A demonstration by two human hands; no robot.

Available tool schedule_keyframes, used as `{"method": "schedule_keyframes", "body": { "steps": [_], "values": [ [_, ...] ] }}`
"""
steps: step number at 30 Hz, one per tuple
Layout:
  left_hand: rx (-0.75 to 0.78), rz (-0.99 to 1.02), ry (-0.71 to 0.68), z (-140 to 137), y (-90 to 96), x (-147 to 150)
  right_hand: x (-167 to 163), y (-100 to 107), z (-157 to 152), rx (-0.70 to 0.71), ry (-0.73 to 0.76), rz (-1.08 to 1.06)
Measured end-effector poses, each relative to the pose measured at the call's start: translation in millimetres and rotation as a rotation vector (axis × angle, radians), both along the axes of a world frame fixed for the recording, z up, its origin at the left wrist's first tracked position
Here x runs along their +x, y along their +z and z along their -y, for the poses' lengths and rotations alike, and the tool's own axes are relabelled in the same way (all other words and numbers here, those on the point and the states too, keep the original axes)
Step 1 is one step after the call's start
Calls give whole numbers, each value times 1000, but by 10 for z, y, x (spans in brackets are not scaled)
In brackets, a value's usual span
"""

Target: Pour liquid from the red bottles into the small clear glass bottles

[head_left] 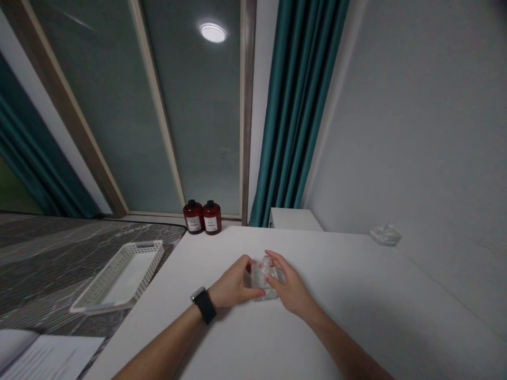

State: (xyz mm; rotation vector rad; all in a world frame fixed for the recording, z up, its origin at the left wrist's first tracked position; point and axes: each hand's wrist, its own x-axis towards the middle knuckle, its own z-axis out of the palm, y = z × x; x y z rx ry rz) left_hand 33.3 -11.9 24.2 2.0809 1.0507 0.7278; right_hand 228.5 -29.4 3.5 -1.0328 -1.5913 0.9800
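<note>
A clear, square-looking container (259, 292) with a pale round knob or stopper (266, 260) on top stands on the white table (253, 343) in front of me. My left hand (236, 282), with a black-strapped watch (205, 305) on its wrist, grips the container's left side between thumb and fingers. From the right, my right hand (290, 285) has its thumb and index finger around the round knob. Blur and the fingers hide part of the container, and its contents cannot be made out.
Two dark red bottles (212, 219) with black caps stand at the table's far left corner. A crumpled clear plastic piece (385, 235) lies at the far right edge. Left of the table are a white perforated basket (130, 274) and an open book (59, 356).
</note>
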Motion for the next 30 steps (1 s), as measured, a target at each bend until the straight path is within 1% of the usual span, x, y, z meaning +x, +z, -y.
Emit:
{"method": "schedule_keyframes", "body": {
  "steps": [3, 7, 10, 13, 15, 19, 22, 27, 30],
  "values": [
    [19, -13, -7, 12, 20, 4, -11, 1, 5, 8, -41, 13],
    [48, -36, 28, 37, 33, 17, -51, -30, 14, 27, -99, 14],
    [47, -49, 68, 52, 27, 35, -65, -59, 16, 30, -105, 7],
    [38, -63, 99, 44, 1, 52, -54, -52, 24, 35, -98, 46],
    [37, -58, 93, 28, -26, 57, -52, -11, 41, 74, -104, 100],
    [39, -18, 63, -2, -75, 48, -110, 139, 82, 230, -152, 176],
    [34, 6, 30, -13, -83, 25, -181, 243, 89, 314, -197, 202],
    [3, 35, -24, -29, -70, -4, -201, 306, 80, 391, -188, 242],
    [-1, 43, -41, -44, -75, -10, -134, 312, 75, 387, -153, 250]
  ]
}}
